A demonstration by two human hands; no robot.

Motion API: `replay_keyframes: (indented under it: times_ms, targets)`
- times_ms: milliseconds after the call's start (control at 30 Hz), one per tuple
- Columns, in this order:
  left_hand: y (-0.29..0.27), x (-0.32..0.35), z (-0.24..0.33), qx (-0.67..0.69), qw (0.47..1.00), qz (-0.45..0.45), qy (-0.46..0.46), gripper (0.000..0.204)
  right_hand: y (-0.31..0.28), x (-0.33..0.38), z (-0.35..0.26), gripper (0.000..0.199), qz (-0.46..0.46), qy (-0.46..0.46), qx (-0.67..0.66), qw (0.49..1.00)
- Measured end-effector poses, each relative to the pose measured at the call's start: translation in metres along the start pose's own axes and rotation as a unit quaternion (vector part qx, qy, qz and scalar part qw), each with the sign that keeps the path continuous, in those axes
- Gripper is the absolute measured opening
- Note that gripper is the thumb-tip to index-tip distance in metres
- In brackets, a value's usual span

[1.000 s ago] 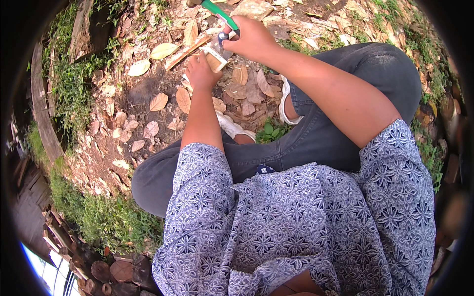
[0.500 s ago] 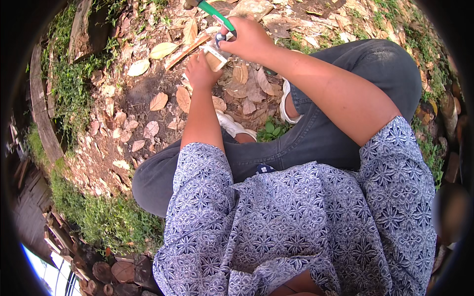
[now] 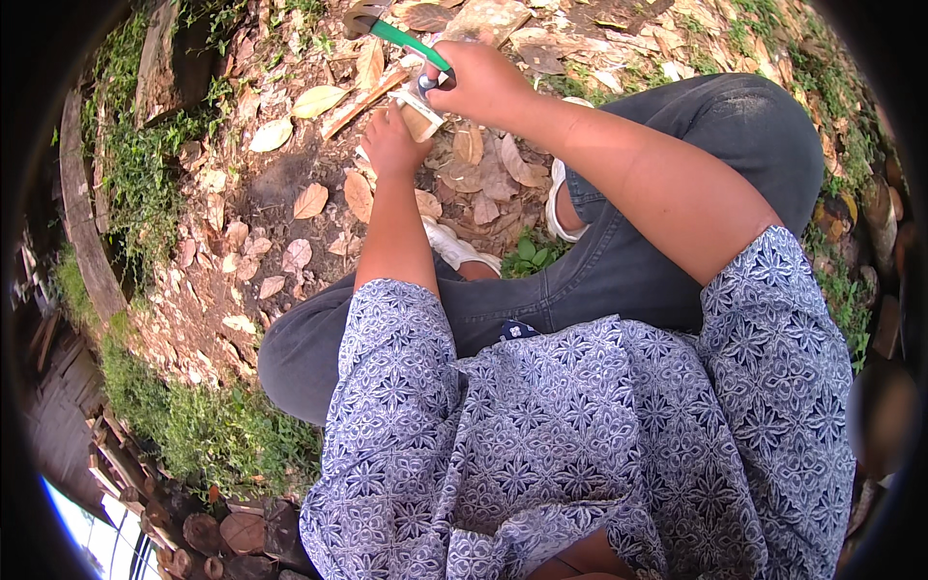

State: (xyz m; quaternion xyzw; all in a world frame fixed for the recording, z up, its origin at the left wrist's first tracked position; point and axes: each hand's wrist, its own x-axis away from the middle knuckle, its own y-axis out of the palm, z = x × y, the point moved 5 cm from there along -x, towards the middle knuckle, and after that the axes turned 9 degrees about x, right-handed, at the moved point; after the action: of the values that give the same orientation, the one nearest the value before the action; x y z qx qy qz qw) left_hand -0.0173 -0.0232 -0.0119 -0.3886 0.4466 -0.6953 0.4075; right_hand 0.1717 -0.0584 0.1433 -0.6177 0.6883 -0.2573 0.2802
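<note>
My right hand (image 3: 483, 85) is closed round the handle of a green-handled hammer (image 3: 410, 44), whose metal head points to the far left. Below that handle, against the same hand, shows a small dark knob-like end (image 3: 425, 84); its kind is unclear. My left hand (image 3: 391, 145) rests on a small, pale wooden box-like piece (image 3: 420, 120), its fingers bent over the left side. The piece sits low over the leafy ground, just in front of my right hand. The fingertips of my left hand are partly hidden.
A thin wooden strip (image 3: 362, 102) lies beside the piece among dry leaves (image 3: 310, 199). My crossed legs (image 3: 599, 280) and pale shoes (image 3: 447, 244) are close by. Weathered beams (image 3: 92, 222) stand at the left, with stacked logs (image 3: 242, 534) at lower left.
The hammer has shifted slightly down and right, so more of its metal head shows. My right hand moved a little with it. My left hand stays on the wooden piece.
</note>
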Motion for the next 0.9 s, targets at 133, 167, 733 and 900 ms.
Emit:
replay_keyframes:
  times_ms: [133, 167, 733, 900]
  targets:
    - [0.0, -0.001, 0.002, 0.003, 1.0, 0.013, 0.005, 0.101, -0.004, 0.0, 0.001, 0.026, 0.008, 0.0, -0.014, 1.0]
    - [0.001, -0.002, 0.0, 0.005, 1.0, 0.01, 0.005, 0.101, -0.004, 0.0, 0.001, 0.027, 0.011, -0.002, -0.011, 1.0]
    - [-0.077, -0.021, 0.066, 0.343, 0.926, 0.03, 0.157, 0.016, 0.0, -0.007, -0.002, 0.024, 0.008, -0.021, -0.007, 1.0]
    - [-0.064, -0.026, 0.051, 0.338, 0.933, 0.025, 0.12, 0.017, -0.013, 0.012, 0.006, 0.037, -0.065, 0.073, 0.025, 0.995]
